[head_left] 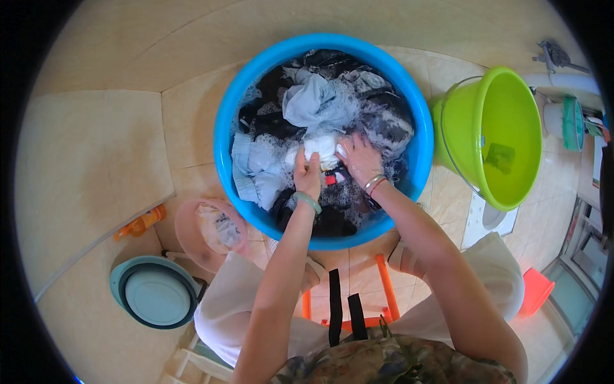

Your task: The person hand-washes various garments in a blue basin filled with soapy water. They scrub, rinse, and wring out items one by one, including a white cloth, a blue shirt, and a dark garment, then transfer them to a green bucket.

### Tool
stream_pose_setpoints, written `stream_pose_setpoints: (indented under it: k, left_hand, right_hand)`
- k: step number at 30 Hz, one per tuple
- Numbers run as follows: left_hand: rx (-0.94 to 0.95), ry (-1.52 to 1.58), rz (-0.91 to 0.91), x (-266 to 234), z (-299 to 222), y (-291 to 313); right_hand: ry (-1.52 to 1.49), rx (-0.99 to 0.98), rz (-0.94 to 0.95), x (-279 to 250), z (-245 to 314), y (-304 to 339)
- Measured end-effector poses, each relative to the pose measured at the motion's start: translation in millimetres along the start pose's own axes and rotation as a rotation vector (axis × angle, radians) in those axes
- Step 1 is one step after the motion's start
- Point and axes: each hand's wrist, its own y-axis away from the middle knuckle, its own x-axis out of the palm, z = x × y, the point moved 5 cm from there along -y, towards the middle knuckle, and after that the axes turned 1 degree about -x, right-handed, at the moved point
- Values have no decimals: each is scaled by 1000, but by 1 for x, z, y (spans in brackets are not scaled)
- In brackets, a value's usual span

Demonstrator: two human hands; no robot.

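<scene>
Both hands [332, 163] grip white cloth [320, 147] in blue basin [224, 137].

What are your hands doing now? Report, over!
Left hand and right hand both grip white cloth. Cloth over soapy blue basin. Other wet clothes crowd around.

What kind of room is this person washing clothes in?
Probably a home bathroom or wash area. The tiled beige floor holds a round blue plastic tub of soapy laundry, a lime-green plastic bucket stands beside it, and what looks like a white floor-level toilet sits just past the bucket.
</scene>
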Motion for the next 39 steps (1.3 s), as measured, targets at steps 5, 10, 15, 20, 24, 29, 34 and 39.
stream_pose_setpoints:
  k: [5, 10, 15, 20, 24, 29, 34, 39]
  left_hand:
    - [191, -261, -20, -26, 29, -36]
    - [-188, 85, 179, 31, -21, -20]
    - [-344, 644, 257, 4, -54, 31]
    - [-350, 1193, 812, 1, -116, 85]
    - [-519, 1349, 795, 5, -161, 129]
    - [-144, 1036, 719, -5, -150, 117]
    - [-228, 1049, 655, 25, -180, 137]
    - [-248, 990, 729, 20, -162, 124]
  right_hand:
    - [-150, 140, 342, 42, 20, -28]
    - [-434, 6, -1, 60, -40, -28]
    - [-746, -224, -394, -89, 62, 13]
    - [-852, -554, -464, -177, 127, 86]
    - [-1080, -705, -387, -209, 143, 111]
    - [-1380, -268, -627, -212, 88, 84]
    - [-2172, 152, -295, -164, 57, 60]
    - [-2165, 207, -225, -161, 58, 61]
